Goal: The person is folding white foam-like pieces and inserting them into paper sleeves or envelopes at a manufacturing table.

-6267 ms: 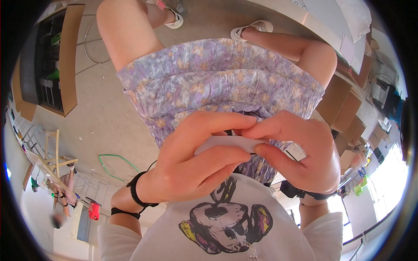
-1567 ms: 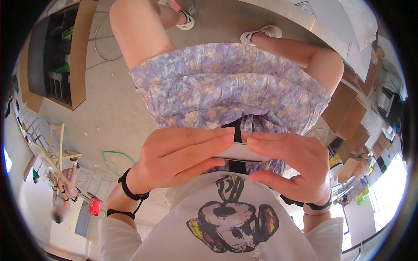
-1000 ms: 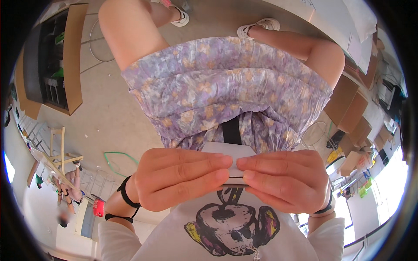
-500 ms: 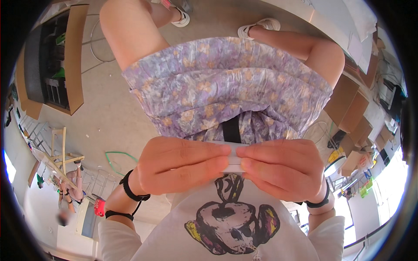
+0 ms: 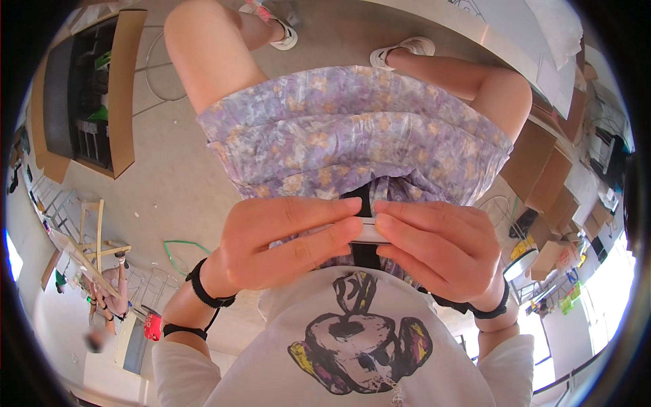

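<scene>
A small, flat white piece (image 5: 368, 232) sits between my two hands, in front of my body and above my lap. My left hand (image 5: 288, 244) pinches its left end with thumb and fingertips. At the other end, the thumb and fingers of my right hand (image 5: 441, 247) close on it. Fingers cover most of it, so I cannot tell what kind of thing it is. A black strap (image 5: 366, 256) runs behind it, down the middle of my body. Below my hands spreads a purple floral skirt (image 5: 339, 139). Dark bands circle both wrists.
At the left stands an open cardboard box (image 5: 122, 95) with dark racks inside. Cardboard boxes (image 5: 536, 159) pile up at the right, below a white table (image 5: 495, 34). A green loop (image 5: 169, 251) lies on the floor. Beyond a wooden frame (image 5: 100, 230), another person (image 5: 112, 292) is at the far left.
Both hands have risen slightly in the picture with the white piece, which now appears thinner, showing a narrow side. More of the black strap shows below it.
</scene>
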A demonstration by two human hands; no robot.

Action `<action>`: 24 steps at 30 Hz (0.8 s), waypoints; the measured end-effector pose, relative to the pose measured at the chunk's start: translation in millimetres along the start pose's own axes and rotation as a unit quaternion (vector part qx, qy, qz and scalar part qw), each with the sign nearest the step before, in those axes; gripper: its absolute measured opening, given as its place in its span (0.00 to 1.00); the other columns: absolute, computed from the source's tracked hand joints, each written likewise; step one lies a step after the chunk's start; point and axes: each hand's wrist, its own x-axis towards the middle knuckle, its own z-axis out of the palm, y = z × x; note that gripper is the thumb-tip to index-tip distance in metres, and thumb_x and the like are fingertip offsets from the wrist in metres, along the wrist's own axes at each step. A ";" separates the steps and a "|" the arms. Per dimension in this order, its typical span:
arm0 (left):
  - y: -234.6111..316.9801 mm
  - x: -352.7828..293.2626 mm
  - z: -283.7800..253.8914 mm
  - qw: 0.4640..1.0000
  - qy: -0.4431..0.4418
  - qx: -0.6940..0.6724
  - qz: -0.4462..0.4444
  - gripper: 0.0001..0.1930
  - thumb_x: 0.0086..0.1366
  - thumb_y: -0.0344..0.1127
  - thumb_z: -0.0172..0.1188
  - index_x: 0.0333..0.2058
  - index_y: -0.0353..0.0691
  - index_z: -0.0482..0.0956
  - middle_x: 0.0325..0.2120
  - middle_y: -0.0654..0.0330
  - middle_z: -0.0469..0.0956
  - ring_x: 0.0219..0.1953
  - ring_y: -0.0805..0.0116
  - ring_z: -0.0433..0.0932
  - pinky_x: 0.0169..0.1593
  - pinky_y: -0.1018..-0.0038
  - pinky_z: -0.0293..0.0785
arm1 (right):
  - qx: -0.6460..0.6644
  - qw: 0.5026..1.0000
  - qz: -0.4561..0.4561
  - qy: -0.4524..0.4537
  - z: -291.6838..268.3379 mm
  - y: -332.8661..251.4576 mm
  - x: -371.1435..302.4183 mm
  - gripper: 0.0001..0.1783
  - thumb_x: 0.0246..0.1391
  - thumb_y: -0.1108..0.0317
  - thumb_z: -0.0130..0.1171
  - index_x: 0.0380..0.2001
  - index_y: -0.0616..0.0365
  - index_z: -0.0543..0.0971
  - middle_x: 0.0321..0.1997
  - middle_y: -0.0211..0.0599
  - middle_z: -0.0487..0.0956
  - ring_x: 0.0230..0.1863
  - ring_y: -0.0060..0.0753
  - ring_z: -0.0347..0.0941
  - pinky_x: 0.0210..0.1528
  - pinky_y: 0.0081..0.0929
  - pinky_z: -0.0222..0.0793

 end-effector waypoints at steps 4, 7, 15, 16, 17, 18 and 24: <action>-7.6 -5.4 3.7 0.999 0.000 0.021 0.028 0.18 0.47 0.26 0.73 0.39 0.33 0.84 0.40 0.49 0.82 0.31 0.65 0.83 0.30 0.76 0.80 | -0.073 0.995 -0.060 -0.005 3.3 5.3 -4.3 0.19 0.40 0.73 0.73 0.39 0.65 0.81 0.40 0.46 0.83 0.32 0.39 0.82 0.31 0.25 0.80; -11.3 -6.9 8.9 0.999 0.006 0.019 0.025 0.19 0.47 0.26 0.73 0.42 0.34 0.83 0.40 0.50 0.82 0.31 0.64 0.82 0.30 0.75 0.80 | -0.080 0.995 -0.067 0.001 4.8 10.1 -5.9 0.19 0.41 0.73 0.73 0.39 0.65 0.81 0.40 0.46 0.82 0.33 0.39 0.82 0.33 0.26 0.80; -7.1 -2.3 4.3 0.999 0.023 -0.012 -0.028 0.23 0.48 0.25 0.72 0.46 0.36 0.82 0.40 0.54 0.82 0.33 0.61 0.82 0.32 0.73 0.78 | 0.158 0.976 0.146 0.003 2.5 6.9 -3.7 0.21 0.44 0.80 0.69 0.46 0.64 0.80 0.46 0.52 0.82 0.38 0.43 0.83 0.40 0.29 0.79; -5.3 -1.3 3.1 0.999 0.015 -0.007 -0.044 0.23 0.48 0.26 0.72 0.46 0.36 0.82 0.40 0.52 0.81 0.36 0.60 0.81 0.34 0.72 0.78 | 0.151 0.983 0.099 0.014 4.8 12.8 -5.9 0.21 0.44 0.81 0.68 0.45 0.64 0.80 0.46 0.53 0.82 0.39 0.44 0.83 0.39 0.29 0.79; -3.6 0.2 2.5 0.998 0.006 -0.002 -0.060 0.23 0.49 0.27 0.73 0.47 0.35 0.81 0.40 0.50 0.81 0.39 0.58 0.81 0.37 0.71 0.78 | 0.144 0.988 0.052 0.024 5.4 16.4 -6.9 0.21 0.44 0.82 0.67 0.45 0.64 0.80 0.47 0.54 0.82 0.39 0.44 0.83 0.39 0.28 0.79; -1.6 1.8 3.9 0.998 0.005 -0.002 -0.060 0.23 0.49 0.27 0.73 0.47 0.35 0.81 0.40 0.50 0.81 0.39 0.58 0.81 0.37 0.71 0.78 | 0.144 0.988 0.052 0.025 5.2 15.9 -5.5 0.21 0.44 0.82 0.67 0.45 0.64 0.80 0.47 0.54 0.82 0.39 0.44 0.83 0.39 0.28 0.79; -2.2 6.9 16.8 0.999 0.027 0.037 -0.015 0.22 0.47 0.27 0.71 0.45 0.39 0.84 0.41 0.54 0.82 0.35 0.60 0.81 0.34 0.71 0.76 | 0.057 0.998 0.006 0.029 6.0 15.2 -1.3 0.19 0.43 0.81 0.69 0.42 0.64 0.81 0.46 0.52 0.82 0.39 0.43 0.83 0.37 0.27 0.79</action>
